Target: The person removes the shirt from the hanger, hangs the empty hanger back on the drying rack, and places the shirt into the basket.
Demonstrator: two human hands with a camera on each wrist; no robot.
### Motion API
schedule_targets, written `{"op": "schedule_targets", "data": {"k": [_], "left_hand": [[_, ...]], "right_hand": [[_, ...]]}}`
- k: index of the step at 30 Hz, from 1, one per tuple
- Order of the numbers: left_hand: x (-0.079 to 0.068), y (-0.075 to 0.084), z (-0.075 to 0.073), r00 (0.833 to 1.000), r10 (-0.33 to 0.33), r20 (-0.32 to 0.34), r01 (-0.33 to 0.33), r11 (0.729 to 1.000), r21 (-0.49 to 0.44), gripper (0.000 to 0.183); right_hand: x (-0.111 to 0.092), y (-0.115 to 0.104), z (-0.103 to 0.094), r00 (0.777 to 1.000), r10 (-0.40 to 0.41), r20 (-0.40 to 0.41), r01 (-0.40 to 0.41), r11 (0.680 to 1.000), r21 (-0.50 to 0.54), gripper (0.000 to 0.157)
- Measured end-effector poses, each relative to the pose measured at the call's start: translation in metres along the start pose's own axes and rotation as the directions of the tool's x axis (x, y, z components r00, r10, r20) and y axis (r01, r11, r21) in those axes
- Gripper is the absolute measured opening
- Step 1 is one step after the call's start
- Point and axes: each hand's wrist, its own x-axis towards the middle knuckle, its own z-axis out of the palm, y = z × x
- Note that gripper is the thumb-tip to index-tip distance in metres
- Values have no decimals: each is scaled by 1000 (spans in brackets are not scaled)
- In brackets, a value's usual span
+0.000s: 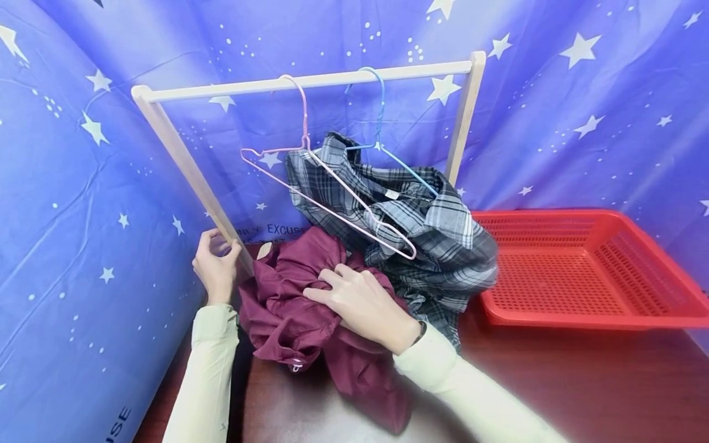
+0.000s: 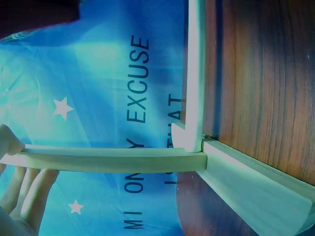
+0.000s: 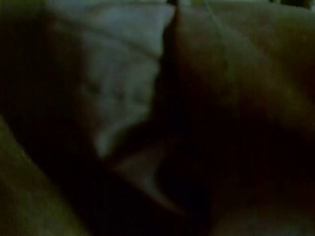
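The left sleeve (image 1: 202, 375) and the right sleeve (image 1: 479, 394) are long, in a pale cream leaning faintly to yellow-green, with soft creases. The left cuff (image 1: 213, 315) is a broad band of matching fabric. A small dark mark (image 1: 224, 426) shows on the left forearm, and a thin black band (image 1: 423, 332) rings the right wrist

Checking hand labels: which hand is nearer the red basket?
Right hand: on the maroon garment, left of the red basket. Left hand: farther left, gripping the wooden left post.
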Motion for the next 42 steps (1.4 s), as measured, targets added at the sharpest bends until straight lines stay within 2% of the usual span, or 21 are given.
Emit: {"op": "schedule_targets", "data": {"k": [4, 11, 27, 33, 37, 42], "left_hand": [[1, -1, 0, 1000, 3, 1, -2, 1000, -12, 30], [1, 0, 0, 1000, 1, -3, -1, 1000, -10, 30], [1, 0, 0, 1000, 5, -10, -5, 1000, -16, 30], [1, -1, 2, 1000, -3, -6, 3, 1000, -7, 31], [0, 0, 2, 1000, -2, -16, 2, 1000, 2, 30], [1, -3, 3, 1000, 6, -29, -6, 1000, 3, 30]], "right_hand": [[-11, 8, -3, 1000, 1, 19, -2, 999, 45, 45], [-29, 16, -12, 1000, -18, 6, 17, 995, 101, 50], [-71, 24, -35, 1000, -12, 7, 12, 996, 84, 50], [-86, 30, -41, 1000, -23, 2, 23, 994, 109, 43], [-95, 34, -45, 999, -33, -3, 33, 994, 105, 48], [-102, 39, -50, 1000, -21, 11, 20, 995, 101, 47]]}}
